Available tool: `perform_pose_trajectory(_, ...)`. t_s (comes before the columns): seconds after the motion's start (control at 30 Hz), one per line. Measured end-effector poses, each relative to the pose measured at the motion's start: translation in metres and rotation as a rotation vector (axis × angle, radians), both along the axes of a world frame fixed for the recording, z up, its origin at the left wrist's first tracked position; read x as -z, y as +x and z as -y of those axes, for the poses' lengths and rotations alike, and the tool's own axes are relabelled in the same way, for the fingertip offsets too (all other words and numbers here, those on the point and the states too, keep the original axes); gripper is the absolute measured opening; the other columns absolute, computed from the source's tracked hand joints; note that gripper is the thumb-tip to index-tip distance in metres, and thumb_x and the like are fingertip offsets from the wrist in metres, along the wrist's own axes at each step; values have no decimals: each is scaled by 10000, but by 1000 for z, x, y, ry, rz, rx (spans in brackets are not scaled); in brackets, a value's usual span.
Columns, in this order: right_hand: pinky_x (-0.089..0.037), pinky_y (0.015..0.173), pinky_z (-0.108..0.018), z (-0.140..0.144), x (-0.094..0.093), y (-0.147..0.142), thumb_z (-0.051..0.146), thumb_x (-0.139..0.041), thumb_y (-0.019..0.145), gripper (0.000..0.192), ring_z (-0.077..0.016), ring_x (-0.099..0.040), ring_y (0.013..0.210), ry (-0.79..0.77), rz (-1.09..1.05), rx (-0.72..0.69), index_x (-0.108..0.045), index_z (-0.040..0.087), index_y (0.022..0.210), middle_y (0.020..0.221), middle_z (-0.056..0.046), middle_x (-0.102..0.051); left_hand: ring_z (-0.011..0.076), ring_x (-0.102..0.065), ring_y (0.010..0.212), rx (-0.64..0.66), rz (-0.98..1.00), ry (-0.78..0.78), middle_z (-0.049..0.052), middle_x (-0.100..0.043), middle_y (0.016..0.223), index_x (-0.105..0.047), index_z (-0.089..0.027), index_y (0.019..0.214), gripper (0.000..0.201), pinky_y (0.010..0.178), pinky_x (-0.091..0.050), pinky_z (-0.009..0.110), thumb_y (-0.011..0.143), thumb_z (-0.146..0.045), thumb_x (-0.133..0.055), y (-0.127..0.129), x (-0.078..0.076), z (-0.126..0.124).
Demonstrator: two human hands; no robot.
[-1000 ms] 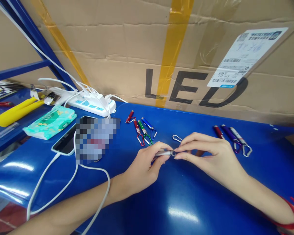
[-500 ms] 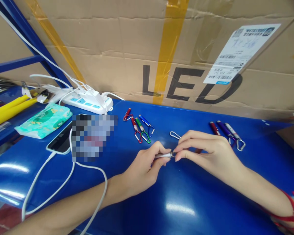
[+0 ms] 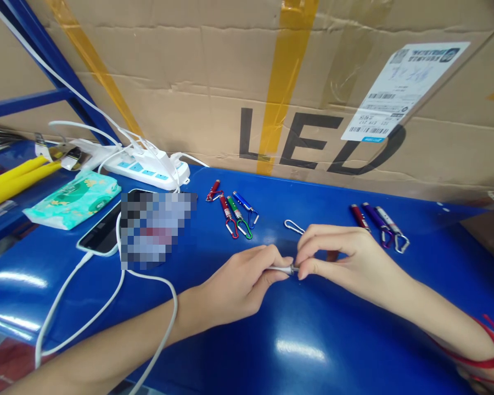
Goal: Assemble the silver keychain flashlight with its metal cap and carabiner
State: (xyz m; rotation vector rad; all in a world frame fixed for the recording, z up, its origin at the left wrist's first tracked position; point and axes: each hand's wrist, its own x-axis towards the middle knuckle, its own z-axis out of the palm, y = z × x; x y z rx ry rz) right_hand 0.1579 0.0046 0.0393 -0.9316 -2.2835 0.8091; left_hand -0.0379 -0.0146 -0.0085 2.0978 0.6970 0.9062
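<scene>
My left hand (image 3: 242, 282) grips a small silver keychain flashlight (image 3: 283, 269) over the blue table (image 3: 313, 340). My right hand (image 3: 346, 260) pinches the flashlight's right end between thumb and forefinger, so both hands meet at its tip. A loose silver carabiner clip (image 3: 293, 226) lies on the table just behind my right fingers. Several coloured flashlights with clips (image 3: 233, 209) lie in a group behind my left hand. Three more flashlights (image 3: 379, 220) lie to the right, beyond my right hand.
A large cardboard box marked LED (image 3: 296, 93) stands along the back of the table. At the left lie a phone on a white cable (image 3: 101, 233), a white power strip (image 3: 148, 170), a green tissue pack (image 3: 72, 200) and yellow-handled tools (image 3: 12, 178).
Both hands have dropped slightly toward me and closed tighter around the silver flashlight's end. The view has shifted a little, so the objects on the table sit further left.
</scene>
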Motion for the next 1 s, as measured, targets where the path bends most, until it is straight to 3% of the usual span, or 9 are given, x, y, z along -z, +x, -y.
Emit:
perform_pose_trajectory(0.23,-427,488,-161,3,4,-2,266,-614,781,184,-78,-546,559,-73,26,48,-664,165,636,661,-26,-594,108,-511,713,-30,-37,101,27,-541,790,-417,-154,817,105,665,-412,196,904,-116,-372,3,5,5)
perform_pose_trajectory(0.47,-416,300,-132,3,10,-7,315,-732,629,234,-58,-469,433,-679,-80,222,-613,117,588,617,-9,-494,119,-472,647,-49,-127,235,36,-529,725,-462,-134,823,134,621,-394,215,906,-113,-359,2,5,-2)
perform_pose_trajectory(0.63,-393,301,-106,-4,16,-4,326,-750,604,267,-58,-453,452,-822,-122,194,-599,105,589,555,8,-460,119,-528,741,-57,-110,200,49,-590,846,-488,-128,959,110,703,-421,211,908,-124,-391,1,5,-5)
perform_pose_trajectory(0.73,-378,307,-101,-8,21,-2,340,-748,606,286,-55,-442,442,-869,-135,174,-588,103,592,516,14,-457,116,-541,805,-61,-117,205,41,-610,941,-484,-140,1053,167,766,-424,210,914,-129,-392,1,4,-7)
perform_pose_trajectory(0.87,-361,307,-107,-9,25,-3,396,-744,597,335,-51,-414,412,-863,-139,214,-572,109,584,477,15,-468,111,-549,803,-114,-115,237,38,-612,930,-495,-125,1028,153,774,-430,207,915,-129,-392,1,3,-8)
perform_pose_trajectory(0.93,-368,319,-118,-8,25,-4,424,-719,629,342,-62,-435,430,-769,-133,241,-576,117,584,486,8,-480,106,-554,833,-152,-99,203,32,-608,940,-494,-131,1039,158,784,-428,193,910,-124,-401,1,3,-8)
perform_pose_trajectory(1.0,-374,347,-126,-8,24,-4,416,-683,687,325,-65,-456,454,-543,-107,265,-588,126,575,513,-1,-498,96,-556,880,-181,-75,138,20,-602,971,-487,-150,1061,175,805,-421,174,906,-120,-412,2,3,-8)
